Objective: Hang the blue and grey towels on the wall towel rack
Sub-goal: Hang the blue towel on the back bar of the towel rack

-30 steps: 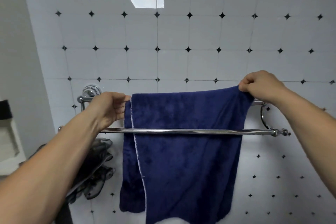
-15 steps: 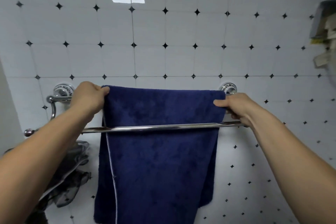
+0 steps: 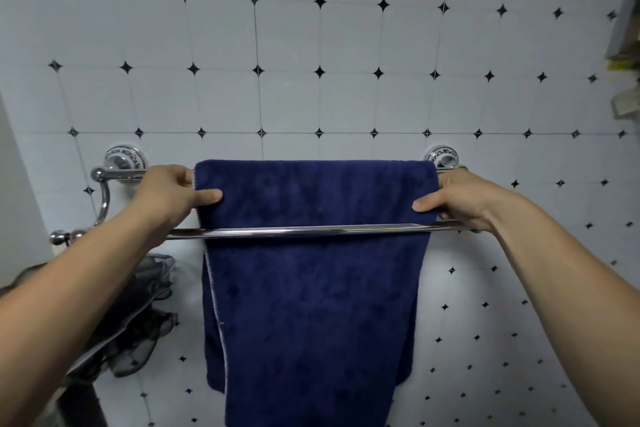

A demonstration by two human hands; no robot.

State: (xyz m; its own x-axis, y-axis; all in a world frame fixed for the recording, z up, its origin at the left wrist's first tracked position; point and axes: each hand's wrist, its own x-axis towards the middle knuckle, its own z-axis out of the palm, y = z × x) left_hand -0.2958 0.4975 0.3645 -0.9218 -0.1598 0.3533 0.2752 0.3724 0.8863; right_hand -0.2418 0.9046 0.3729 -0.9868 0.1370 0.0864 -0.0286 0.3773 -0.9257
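Note:
A dark blue towel (image 3: 311, 288) hangs folded over the rear bar of a chrome wall towel rack (image 3: 311, 230), behind the rack's front bar. My left hand (image 3: 171, 192) pinches the towel's upper left edge, thumb on the front. My right hand (image 3: 453, 199) pinches the upper right edge in the same way. Both hands sit between the two bars. A grey cloth (image 3: 138, 322) hangs low on the left, partly hidden by my left forearm; whether it is the grey towel I cannot tell.
The white tiled wall (image 3: 311, 97) with black diamond marks fills the view. Chrome wall mounts (image 3: 124, 158) hold the rack at both ends. A shelf with items (image 3: 627, 55) juts in at the right edge.
The view has shifted so the rack sits centred. Both hands slid down onto the towel's upper side edges, thumbs now on its front, and the towel lies spread flatter along the rear bar.

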